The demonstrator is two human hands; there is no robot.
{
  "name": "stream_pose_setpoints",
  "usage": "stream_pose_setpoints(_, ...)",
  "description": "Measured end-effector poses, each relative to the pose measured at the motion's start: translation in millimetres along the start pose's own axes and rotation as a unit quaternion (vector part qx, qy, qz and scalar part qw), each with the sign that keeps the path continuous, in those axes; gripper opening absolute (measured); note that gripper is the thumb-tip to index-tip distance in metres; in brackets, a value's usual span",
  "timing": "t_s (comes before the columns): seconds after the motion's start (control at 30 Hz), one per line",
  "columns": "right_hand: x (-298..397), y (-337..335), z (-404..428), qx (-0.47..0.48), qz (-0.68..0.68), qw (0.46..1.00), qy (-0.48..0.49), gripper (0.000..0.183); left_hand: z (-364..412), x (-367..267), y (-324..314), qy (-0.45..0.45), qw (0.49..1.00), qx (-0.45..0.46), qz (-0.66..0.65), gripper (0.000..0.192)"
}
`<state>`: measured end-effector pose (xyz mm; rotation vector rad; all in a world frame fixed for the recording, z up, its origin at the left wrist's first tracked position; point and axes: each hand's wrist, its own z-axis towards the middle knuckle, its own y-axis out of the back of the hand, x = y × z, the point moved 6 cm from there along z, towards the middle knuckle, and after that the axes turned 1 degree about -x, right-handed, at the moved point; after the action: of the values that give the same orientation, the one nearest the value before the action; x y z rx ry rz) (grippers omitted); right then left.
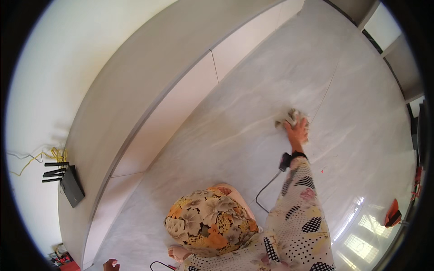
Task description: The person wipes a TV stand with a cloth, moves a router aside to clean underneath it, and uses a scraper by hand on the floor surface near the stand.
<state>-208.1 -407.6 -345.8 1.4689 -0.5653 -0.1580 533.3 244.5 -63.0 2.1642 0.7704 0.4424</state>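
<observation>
My right hand (297,132) presses a crumpled grey cloth (294,115) onto the marble-look floor (251,118), fingers spread over it. Around that wrist is a black band with a small dark device (285,162); a grey cable (261,194) runs from it back toward my body. My left hand (111,265) shows only partly at the bottom edge, loosely curled, with no object visible in it. Floral fabric covers my bent knee (210,220), and a pink slipper (234,194) shows beyond it on the floor.
Along the left runs a long low cabinet (162,108) with pale fronts. A black router (72,186) with yellow cable (59,155) sits on its top. An orange slipper (393,214) lies at the far right, where window light reflects. Furniture legs (391,45) stand at upper right.
</observation>
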Motion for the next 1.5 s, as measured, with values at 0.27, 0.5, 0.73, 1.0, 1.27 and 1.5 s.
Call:
stream_pose_setpoints(0.27, 280.1, -45.2, -273.3, 0.107, 0.246, 0.713, 0.648, 0.052, 44.9, -116.2, 10.6, -0.051, 0.998, 0.028, -0.003, 0.031)
stream_pose_setpoints(0.5, 202.9, -58.7, -39.7, 0.150, 0.035, 0.947, 0.284, 0.077, 95.5, -140.9, 32.1, -0.125, 0.991, 0.024, 0.041, 0.030)
stream_pose_setpoints(0.73, -94.1, 49.9, 8.5, -0.030, 0.050, 0.996, -0.061, 0.062, 152.2, -180.1, 38.1, -0.092, 0.996, -0.013, 0.012, 0.041)
stream_pose_setpoints(1.0, -20.5, -25.5, -221.2, 0.122, -0.074, 0.966, 0.214, 0.077, 206.8, -278.2, -47.0, -0.267, 0.951, -0.032, -0.154, 0.045)
stream_pose_setpoints(1.27, -83.1, 9.7, -283.8, 0.533, 0.018, 0.752, 0.388, 0.046, 185.7, -245.1, -73.8, -0.354, 0.929, -0.006, -0.112, 0.046)
stream_pose_setpoints(1.5, 283.1, 133.4, -103.6, 0.443, -0.035, 0.819, 0.362, 0.031, 154.0, -221.2, -22.2, -0.370, 0.913, -0.124, -0.117, 0.063)
